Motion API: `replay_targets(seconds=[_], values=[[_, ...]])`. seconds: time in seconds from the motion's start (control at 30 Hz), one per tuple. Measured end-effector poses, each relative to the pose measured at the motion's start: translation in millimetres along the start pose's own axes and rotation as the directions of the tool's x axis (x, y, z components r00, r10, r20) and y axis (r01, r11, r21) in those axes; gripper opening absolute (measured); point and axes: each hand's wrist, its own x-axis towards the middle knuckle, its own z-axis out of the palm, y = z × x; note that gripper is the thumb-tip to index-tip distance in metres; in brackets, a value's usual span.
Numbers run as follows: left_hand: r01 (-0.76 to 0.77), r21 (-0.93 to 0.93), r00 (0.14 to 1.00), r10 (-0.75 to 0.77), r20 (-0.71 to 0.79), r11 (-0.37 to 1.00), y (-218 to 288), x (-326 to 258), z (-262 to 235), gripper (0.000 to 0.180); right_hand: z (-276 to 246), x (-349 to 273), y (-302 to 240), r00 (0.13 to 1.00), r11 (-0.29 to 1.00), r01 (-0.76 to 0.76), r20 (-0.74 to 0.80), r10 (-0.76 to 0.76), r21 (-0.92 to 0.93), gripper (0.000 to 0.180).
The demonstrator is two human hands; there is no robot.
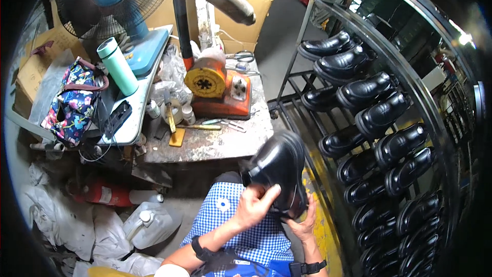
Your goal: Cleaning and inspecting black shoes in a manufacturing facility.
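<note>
Glossy black leather shoe (279,169), probably stiff-soled and slippery: left hand (253,204) curled around its upper, right hand (303,221) gripping the sole edge at five o'clock.

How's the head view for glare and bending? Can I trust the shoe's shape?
Head view: glare streaks the black shoe held by the left hand and right hand; the rack bars bow toward the rim, corners black out, and the centre stays sharp, so the shoe's outline reads fairly true.
</note>
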Motion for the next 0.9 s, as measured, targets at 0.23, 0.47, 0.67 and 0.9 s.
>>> replay_targets(seconds=[0.23, 0.47, 0.67, 0.9], values=[[-0.576, 0.066, 0.817, 0.571, 0.087, 0.815, -25, -11, 26, 0.047, 0, 6, 16, 0.971, 0.938, -0.238, 0.051, 0.233, 0.252, 0.119], [-0.416, -0.094, 0.897, 0.425, 0.12, 0.904, -33, -13, 30, 0.03, -9, 10, 21, 0.992, 0.986, -0.124, 0.036, 0.121, 0.11, 0.117], [-0.288, -0.219, 0.945, 0.313, 0.093, 0.932, -36, -13, 26, 0.021, -22, 40, -6, 0.925, 0.675, -0.328, 0.081, 0.37, 0.66, 0.104], [0.1, -0.58, 0.973, 0.043, 0.228, 0.808, 2, 1, -23, 0.045, -30, 69, -52, 0.945, 0.866, -0.287, 0.272, 0.184, 0.41, 0.071]])
